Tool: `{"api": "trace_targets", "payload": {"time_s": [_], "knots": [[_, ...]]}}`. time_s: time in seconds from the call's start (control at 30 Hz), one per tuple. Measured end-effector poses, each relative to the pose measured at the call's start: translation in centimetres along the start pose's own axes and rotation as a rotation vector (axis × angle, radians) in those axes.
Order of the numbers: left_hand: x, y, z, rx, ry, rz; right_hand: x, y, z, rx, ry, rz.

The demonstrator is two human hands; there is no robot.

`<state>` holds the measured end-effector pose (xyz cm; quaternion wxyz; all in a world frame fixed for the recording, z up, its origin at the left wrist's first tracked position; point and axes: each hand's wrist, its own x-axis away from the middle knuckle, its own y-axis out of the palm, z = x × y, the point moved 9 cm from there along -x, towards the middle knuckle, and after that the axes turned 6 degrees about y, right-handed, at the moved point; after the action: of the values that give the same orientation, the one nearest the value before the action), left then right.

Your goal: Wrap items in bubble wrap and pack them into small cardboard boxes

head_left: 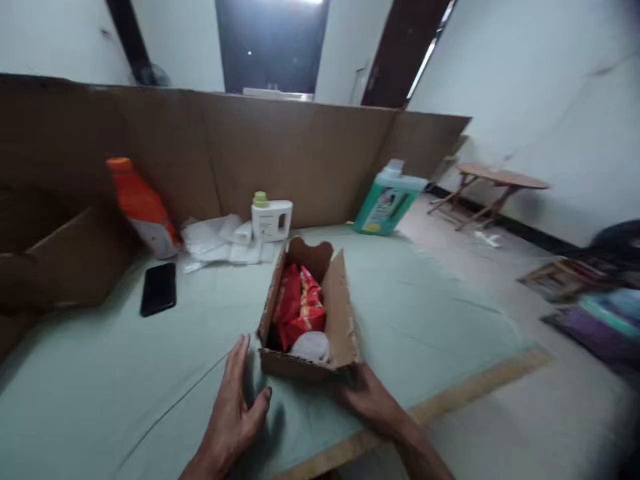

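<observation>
The open cardboard box (310, 313) (red packets inside) sits on the green-covered worktop (425, 300). Left hand (233, 407) lies flat just beside its near-left corner, fingers spread. Right hand (370, 400) touches its near-right corner; finger grip unclear. A black phone (159, 288) lies left of the box.

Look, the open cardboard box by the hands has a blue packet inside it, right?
Not quite. The packet in the open cardboard box is red, not blue, as the head view shows. The box does sit by the hands: left hand beside it, right hand at its near corner.
</observation>
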<state>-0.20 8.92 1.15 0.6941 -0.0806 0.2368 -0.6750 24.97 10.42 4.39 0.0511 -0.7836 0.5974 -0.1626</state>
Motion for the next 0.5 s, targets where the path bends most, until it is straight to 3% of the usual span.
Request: {"api": "trace_targets", "payload": {"time_s": [0.13,0.23,0.3,0.4,0.5], "knots": [[0.1,4.9,0.1,0.088,-0.007,-0.075,0.1,0.9,0.7,-0.017,-0.025,0.134],[0.2,9.1,1.7,0.153,0.029,-0.177,-0.7,-1.4,2.5,-0.095,0.013,0.225],[0.0,12.3,3.5,0.189,0.047,-0.28,-0.9,-5.3,4.1,-0.066,0.041,0.349],[-1.4,17.5,7.2,0.227,0.077,-0.421,-0.1,-12.7,6.2,0.04,0.029,0.552],[-3.9,23.3,11.4,0.211,0.141,-0.588,1.0,-19.9,8.1,0.078,0.033,0.637]]}}
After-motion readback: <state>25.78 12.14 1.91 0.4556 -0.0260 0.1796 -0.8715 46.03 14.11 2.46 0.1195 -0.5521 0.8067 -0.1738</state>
